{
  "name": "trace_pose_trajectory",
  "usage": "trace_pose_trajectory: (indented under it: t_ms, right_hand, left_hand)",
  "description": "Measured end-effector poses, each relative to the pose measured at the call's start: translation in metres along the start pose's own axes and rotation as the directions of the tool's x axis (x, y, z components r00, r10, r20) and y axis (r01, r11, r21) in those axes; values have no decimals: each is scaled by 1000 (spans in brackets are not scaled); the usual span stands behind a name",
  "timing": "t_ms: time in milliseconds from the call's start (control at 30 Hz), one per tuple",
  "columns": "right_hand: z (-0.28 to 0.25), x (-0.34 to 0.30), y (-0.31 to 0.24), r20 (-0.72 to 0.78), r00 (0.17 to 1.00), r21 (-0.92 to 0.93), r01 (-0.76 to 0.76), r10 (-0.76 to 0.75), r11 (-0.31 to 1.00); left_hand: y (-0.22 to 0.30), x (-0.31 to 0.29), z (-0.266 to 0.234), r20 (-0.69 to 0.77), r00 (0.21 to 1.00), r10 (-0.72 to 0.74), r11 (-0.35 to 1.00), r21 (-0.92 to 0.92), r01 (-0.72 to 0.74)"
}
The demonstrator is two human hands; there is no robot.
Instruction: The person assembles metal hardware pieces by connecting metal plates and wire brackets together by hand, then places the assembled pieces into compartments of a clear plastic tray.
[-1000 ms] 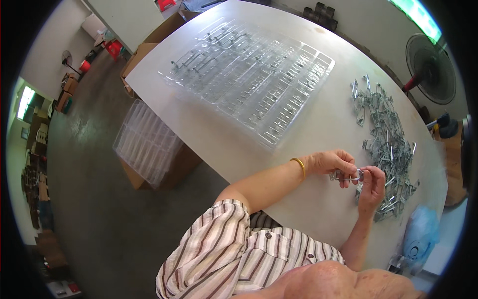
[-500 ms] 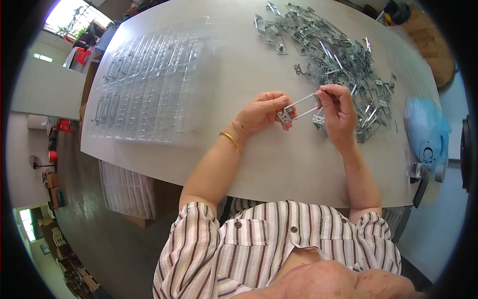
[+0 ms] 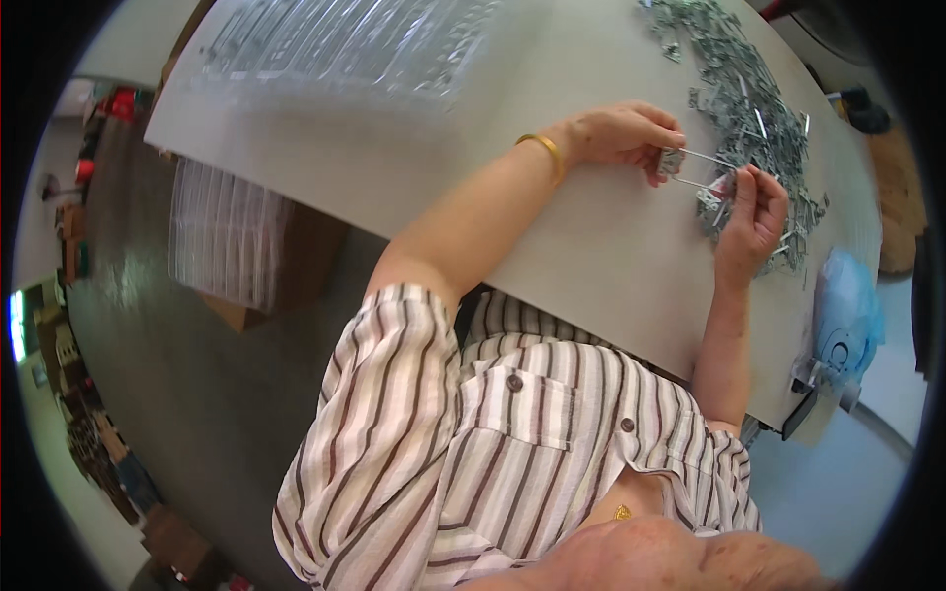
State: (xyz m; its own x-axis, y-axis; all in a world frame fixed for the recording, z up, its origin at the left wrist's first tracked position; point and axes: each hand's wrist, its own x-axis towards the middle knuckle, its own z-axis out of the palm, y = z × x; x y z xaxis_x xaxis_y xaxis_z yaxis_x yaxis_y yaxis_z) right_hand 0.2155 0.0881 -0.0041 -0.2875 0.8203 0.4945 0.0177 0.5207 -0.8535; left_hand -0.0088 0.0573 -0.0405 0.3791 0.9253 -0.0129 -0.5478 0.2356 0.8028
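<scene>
Between my hands is a small silvery metal bracket (image 3: 671,162) with two thin parallel rods running out of it. My left hand (image 3: 626,136) pinches the bracket's plate end between thumb and fingers. At the far ends of the rods, the thumb and fingertips of my right hand (image 3: 755,219) are closed on the same piece, though its end there is mostly covered. Just beyond and beside my right hand lies a heap of similar metal brackets (image 3: 749,98) with rods sticking out. A few loose ones reach down close to the right fingers.
Clear plastic trays (image 3: 345,49) with long compartments lie at the far left of the pale table (image 3: 552,251). More clear trays (image 3: 222,231) sit on a cardboard box below the table's left edge. A blue plastic bag (image 3: 847,315) hangs near the right edge.
The whole view has swung, so the table, trays and heap appear shifted and tilted. Both hands still hold the metal bracket by its two ends.
</scene>
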Motion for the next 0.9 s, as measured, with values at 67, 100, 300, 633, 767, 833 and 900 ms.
trace_pose_trajectory:
  t_ms: [67, 100, 300, 633, 767, 833, 900]
  right_hand:
    - [6, -3, 2, -4, 1000, 29, 18, -18, 999]
    - [10, -8, 1, -48, 998, 46, -26, 29, 999]
    - [-28, -19, -10, -90, 992, 76, -76, 83, 994]
    - [-54, 18, -11, -125, 974, 147, -168, 187, 975]
    - [-46, 30, -27, -114, 978, 106, -165, 177, 981]
    - [-53, 34, -30, -94, 982, 81, -160, 167, 984]
    - [-64, 40, -29, -87, 986, 49, -138, 141, 989]
  left_hand:
    - [-5, 2, -4, -41, 999, 17, 1000, -2, -17]
    - [-6, -1, -7, -66, 998, 14, 1000, 7, -14]
    - [-27, 42, -20, 67, 998, 7, 997, -73, -2]
    - [-28, 91, -5, 143, 989, -26, 999, -28, 30]
    - [-26, 110, -3, 124, 992, -30, 999, -35, 35]
    - [-29, 116, -1, 121, 991, -50, 998, 43, 45]
    - [-27, 120, 5, 122, 991, -46, 996, 84, 36]
